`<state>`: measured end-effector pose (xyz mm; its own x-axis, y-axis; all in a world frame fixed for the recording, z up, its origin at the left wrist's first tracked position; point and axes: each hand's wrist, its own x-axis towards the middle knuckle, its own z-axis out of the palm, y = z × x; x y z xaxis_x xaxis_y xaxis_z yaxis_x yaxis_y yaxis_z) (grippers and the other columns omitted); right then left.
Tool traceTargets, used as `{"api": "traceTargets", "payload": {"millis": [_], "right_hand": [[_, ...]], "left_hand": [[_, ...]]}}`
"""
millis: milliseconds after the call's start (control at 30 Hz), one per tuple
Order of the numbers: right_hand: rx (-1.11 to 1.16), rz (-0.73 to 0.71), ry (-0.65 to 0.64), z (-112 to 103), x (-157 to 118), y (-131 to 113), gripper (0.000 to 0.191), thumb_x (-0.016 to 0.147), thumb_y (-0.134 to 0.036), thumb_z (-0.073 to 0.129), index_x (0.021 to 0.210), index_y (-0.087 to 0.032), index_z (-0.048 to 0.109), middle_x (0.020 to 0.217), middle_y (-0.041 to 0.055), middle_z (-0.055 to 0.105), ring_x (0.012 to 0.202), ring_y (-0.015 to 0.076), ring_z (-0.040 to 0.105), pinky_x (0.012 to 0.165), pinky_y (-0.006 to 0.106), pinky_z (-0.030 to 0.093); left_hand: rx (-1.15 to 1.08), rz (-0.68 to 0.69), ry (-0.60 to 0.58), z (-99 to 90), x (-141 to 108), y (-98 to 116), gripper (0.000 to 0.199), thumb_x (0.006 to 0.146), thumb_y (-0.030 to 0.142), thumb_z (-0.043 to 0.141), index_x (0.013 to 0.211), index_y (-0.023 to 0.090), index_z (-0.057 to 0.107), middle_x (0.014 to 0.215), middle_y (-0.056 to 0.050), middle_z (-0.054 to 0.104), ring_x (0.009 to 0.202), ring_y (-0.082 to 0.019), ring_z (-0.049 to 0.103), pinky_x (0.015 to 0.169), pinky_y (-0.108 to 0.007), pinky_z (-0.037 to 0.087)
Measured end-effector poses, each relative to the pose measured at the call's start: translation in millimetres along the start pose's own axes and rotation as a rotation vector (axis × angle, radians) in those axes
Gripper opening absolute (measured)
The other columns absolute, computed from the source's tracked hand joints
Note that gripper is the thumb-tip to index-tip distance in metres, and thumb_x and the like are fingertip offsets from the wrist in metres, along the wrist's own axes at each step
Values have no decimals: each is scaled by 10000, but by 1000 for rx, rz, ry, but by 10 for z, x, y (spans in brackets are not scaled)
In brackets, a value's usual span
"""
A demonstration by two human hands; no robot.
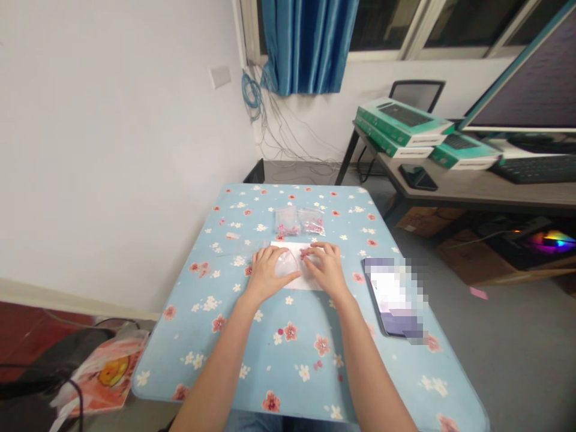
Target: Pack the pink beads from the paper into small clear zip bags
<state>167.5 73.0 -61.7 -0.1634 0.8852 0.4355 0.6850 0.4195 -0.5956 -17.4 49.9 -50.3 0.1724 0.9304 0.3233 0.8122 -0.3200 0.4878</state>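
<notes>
A white sheet [308, 282] lies on the table under both of my hands. My left hand [269, 273] rests on its left part, fingers spread and thumb stretched to the right. A thin reddish curved line, like a cord [294, 258], shows between that thumb and index finger, over something clear and shiny. On the right side of the sheet, my right hand [328, 269] has its thumb and fingertips drawn together at small pink pieces [304, 254]. Beyond the sheet lie two clear bags, a left bag [287, 221] and a right bag [312, 221], with small pink pieces inside.
The flowered blue tablecloth [288, 360] covers the table. A phone [391, 297] with a blurred screen lies at the right. A desk [486, 191] with green keyboard boxes [402, 123] stands beyond it. A white wall [112, 150] runs along the left.
</notes>
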Motion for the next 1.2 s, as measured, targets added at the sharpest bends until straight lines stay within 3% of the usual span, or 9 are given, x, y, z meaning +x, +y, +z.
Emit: {"api": "traceTargets", "payload": {"millis": [200, 633, 833, 1000, 1200], "right_hand": [[-118, -54, -47, 13, -12, 32, 154, 795, -227, 576, 882, -243, 703, 1071, 84, 580, 1055, 272, 423, 920, 444, 366], [-112, -39, -42, 14, -18, 41, 109, 779, -246, 604, 827, -224, 699, 1082, 86, 589, 1064, 271, 428, 929, 438, 365], [141, 51, -14, -42, 26, -25, 125, 792, -283, 601, 846, -221, 696, 969, 78, 635, 1010, 245, 521, 924, 443, 369], [518, 178, -103, -69, 62, -95, 185, 768, -358, 615, 822, -192, 678, 861, 58, 685, 797, 187, 610, 719, 329, 458], [599, 199, -175, -52, 55, -185, 182, 749, -345, 633, 814, -185, 690, 839, 53, 693, 764, 175, 608, 695, 312, 455]], "left_hand": [[-5, -5, 0, -12, 3, 7, 513, 698, 495, 684, 1128, 261, 530, 1076, -32, 575, 1017, -234, 509, 883, -378, 355], [-7, 0, 1, -19, 3, 19, 512, 705, 514, 671, 1126, 258, 532, 1080, -30, 576, 1022, -231, 505, 887, -379, 354], [-14, 0, -4, -26, 3, 22, 508, 704, 506, 675, 1127, 263, 533, 1077, -28, 577, 1018, -232, 507, 881, -377, 355], [-16, 15, 0, -20, -2, 35, 517, 697, 509, 681, 1131, 272, 530, 1077, -31, 575, 1016, -235, 509, 873, -374, 356], [-21, 50, -2, -20, -4, 46, 547, 688, 533, 680, 1137, 263, 524, 1085, -33, 580, 1025, -234, 504, 880, -375, 353]]}}
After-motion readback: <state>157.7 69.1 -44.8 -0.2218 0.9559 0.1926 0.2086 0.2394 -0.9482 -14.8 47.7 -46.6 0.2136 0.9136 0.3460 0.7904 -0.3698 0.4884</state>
